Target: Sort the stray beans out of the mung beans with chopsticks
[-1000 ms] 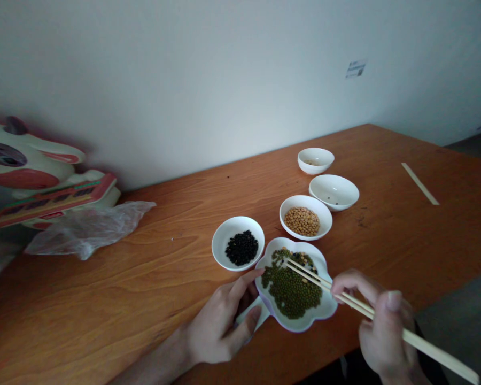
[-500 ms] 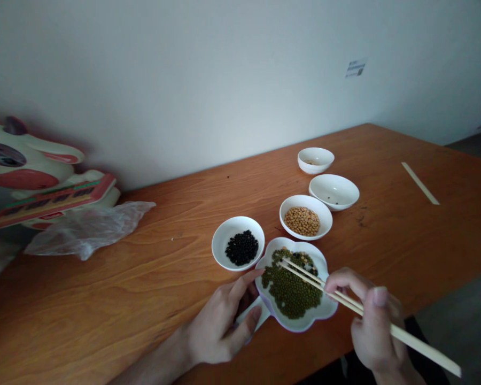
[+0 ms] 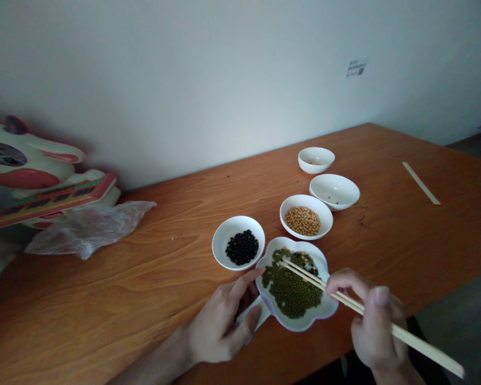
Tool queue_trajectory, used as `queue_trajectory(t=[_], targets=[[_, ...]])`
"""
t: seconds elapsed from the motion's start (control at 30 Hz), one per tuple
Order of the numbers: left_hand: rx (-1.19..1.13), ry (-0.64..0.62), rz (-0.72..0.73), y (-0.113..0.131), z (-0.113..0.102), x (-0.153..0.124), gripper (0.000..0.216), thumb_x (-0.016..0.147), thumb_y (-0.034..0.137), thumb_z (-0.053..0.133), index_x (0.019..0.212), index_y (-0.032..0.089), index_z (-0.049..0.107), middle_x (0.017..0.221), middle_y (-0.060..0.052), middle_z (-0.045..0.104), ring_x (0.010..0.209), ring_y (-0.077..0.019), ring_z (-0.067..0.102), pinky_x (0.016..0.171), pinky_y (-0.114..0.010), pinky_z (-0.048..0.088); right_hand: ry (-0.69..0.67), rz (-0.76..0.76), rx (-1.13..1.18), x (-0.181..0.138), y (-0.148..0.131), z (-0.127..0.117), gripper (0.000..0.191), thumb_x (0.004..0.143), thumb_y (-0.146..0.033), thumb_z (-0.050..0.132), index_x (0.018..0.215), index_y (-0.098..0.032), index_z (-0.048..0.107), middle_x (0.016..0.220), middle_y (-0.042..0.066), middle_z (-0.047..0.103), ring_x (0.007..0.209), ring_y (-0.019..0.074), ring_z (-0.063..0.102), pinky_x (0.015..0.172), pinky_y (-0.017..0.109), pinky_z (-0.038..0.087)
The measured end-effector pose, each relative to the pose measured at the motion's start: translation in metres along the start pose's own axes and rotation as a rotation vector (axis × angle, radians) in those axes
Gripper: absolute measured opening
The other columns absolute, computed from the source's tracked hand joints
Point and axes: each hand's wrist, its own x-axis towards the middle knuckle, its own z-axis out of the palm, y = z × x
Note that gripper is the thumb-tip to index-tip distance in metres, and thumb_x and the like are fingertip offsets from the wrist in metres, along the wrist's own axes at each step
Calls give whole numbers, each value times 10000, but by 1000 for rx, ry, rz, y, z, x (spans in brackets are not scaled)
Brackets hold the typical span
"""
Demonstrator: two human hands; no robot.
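My right hand (image 3: 374,326) is closed round a pair of wooden chopsticks (image 3: 324,286) whose tips rest among the mixed beans at the far side of a white flower-shaped bowl (image 3: 296,322), filled mostly with green beans. My left hand (image 3: 220,323) lies on the table with its fingers curled against that bowl's left rim, steadying it. Just beyond stand a white bowl of black beans (image 3: 238,244) and a white bowl of yellow beans (image 3: 305,216).
Two more white bowls (image 3: 334,191) (image 3: 316,159), nearly bare, stand further back on the wooden table (image 3: 124,289). A crumpled clear plastic bag (image 3: 86,227) and a painted toy figure (image 3: 32,171) are at the left by the wall. A paper strip (image 3: 420,183) lies at the right.
The chopstick tips have shifted slightly left within the flower bowl, and my right hand has moved a little left with them. My left hand has stayed in place.
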Motion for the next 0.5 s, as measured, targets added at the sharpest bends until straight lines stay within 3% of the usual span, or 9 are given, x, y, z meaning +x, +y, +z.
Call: queue_trajectory(t=[0.37,0.5], targets=[[-9,9,-4,-1,0,-1,665,1037,238,560,1647,224,296,995,-70,651,753,-169,594,688,-301,502,110,-43,47,6,-13,-12,801,1099,-671,218,703,-252,775,687,68,750,598,217,692,482,305,494],[-3,8,-4,0,0,0,662,1030,239,571,1641,217,316,998,-70,653,742,-163,590,679,-293,500,208,7,137,15,-36,2,829,1063,-756,218,704,-272,787,720,61,754,683,241,705,545,325,506]])
